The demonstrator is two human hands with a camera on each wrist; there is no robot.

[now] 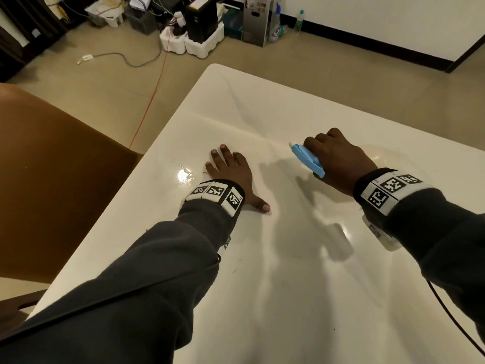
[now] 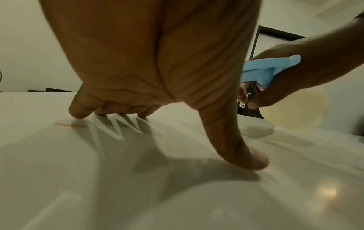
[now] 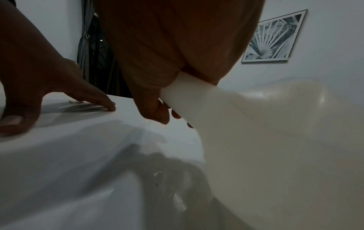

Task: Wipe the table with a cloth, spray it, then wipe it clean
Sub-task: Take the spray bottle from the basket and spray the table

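On the table (image 1: 262,285), left hand (image 1: 231,174) lies flat; right hand (image 1: 338,161) grips the spray bottle (image 1: 307,160) beside a puddle (image 1: 183,174).

No legible text, brand or number in any view. Wristbands (image 1: 217,191) and (image 1: 388,187) carry black-and-white square code markers only, no readable chars. Box (image 1: 258,21) on floor at far wall has print, too small/blurred to read.

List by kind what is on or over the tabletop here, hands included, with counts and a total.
Hands: 2, left hand flat on the table, right hand gripping the bottle
Spray bottles: 1, spray bottle with blue head
Wet patches: 1, wet patch
Cloths: 0 in view
Total: 4
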